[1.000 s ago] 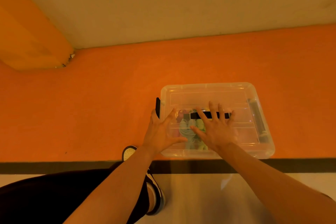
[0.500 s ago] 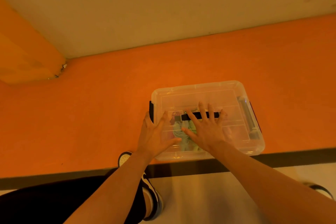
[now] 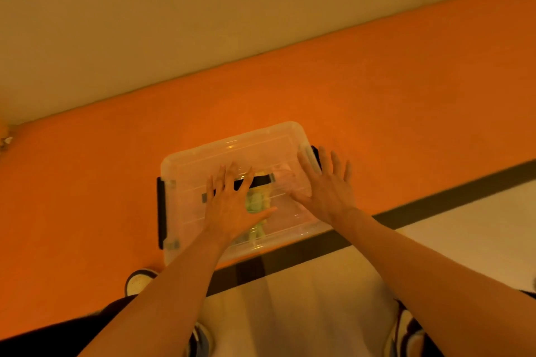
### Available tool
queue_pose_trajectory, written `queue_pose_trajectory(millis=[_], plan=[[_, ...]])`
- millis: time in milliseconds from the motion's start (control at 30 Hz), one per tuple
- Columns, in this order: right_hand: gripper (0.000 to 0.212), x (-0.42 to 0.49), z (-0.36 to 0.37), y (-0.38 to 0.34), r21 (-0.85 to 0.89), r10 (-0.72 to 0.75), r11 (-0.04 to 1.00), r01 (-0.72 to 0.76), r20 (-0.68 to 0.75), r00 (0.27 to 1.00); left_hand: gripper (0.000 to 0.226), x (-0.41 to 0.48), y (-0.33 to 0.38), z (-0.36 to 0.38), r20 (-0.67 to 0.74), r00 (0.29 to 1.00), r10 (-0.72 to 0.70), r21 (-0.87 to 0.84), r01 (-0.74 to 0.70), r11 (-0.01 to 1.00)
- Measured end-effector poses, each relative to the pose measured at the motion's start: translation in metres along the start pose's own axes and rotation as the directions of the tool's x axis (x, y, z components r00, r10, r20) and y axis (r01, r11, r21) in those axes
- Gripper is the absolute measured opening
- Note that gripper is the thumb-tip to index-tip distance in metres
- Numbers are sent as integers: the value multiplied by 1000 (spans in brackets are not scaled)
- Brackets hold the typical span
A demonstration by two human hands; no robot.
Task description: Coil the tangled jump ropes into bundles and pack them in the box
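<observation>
The right hand (image 3: 324,185) had shifted to the box's (image 3: 284,236) right end and the left hand (image 3: 232,206) to the lid's (image 3: 261,148) middle. The fingers of both lay spread flat, grasping nothing. The jump ropes (image 3: 256,203) lay packed inside; seemingly only latching remained.

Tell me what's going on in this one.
A person bends over a clear plastic lidded box on the orange floor. The left hand lies flat with spread fingers on the lid's middle. The right hand, fingers straight, is over the lid's right end by a black latch. Pale green jump ropes show through the lid, so packing looks done. Whether the latches are fastened cannot be told.
</observation>
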State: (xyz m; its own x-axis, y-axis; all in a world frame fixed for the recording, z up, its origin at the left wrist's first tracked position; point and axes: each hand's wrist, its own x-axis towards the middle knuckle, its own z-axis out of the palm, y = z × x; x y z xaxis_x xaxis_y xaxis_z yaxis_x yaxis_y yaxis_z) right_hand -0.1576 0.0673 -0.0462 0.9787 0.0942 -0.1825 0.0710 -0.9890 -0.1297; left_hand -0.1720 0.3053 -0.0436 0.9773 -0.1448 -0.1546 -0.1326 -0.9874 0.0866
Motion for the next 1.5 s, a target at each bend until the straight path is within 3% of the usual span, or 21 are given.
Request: queue_pose_trajectory(millis=[133,267,367,533,633,900,1133,1367,1500], plan=[[111,3,1,16,227,71,968,-102,139,988,109,4,12,9,-72,997,-5,37,8,999],[119,4,4,15,401,48,911,-99,136,990,107,4,13,11,-88,996,4,47,0,999],[122,0,2,15,330,57,940,-81,82,995,107,4,13,11,-80,997,-2,53,6,999],[114,-4,1,9,218,19,976,25,-197,980,107,3,12,12,-83,997,2,60,3,998],[109,-5,-4,3,193,5,981,24,-147,989,109,3,11,12,-91,996,12,31,-10,999],[131,2,-13,-34,149,168,974,-168,8,986,112,-7,-16,4,-122,987,104,56,-98,994],[121,2,-4,-42,168,225,962,-215,-43,974,108,-5,-15,9,-105,993,51,8,-51,999],[107,-2,-1,-47,102,171,982,-160,-112,979,110,-3,-15,10,-87,996,32,38,-29,999],[103,-5,-4,-46,85,151,986,-144,-77,986,107,-3,-16,8,-95,995,33,8,-33,999]])
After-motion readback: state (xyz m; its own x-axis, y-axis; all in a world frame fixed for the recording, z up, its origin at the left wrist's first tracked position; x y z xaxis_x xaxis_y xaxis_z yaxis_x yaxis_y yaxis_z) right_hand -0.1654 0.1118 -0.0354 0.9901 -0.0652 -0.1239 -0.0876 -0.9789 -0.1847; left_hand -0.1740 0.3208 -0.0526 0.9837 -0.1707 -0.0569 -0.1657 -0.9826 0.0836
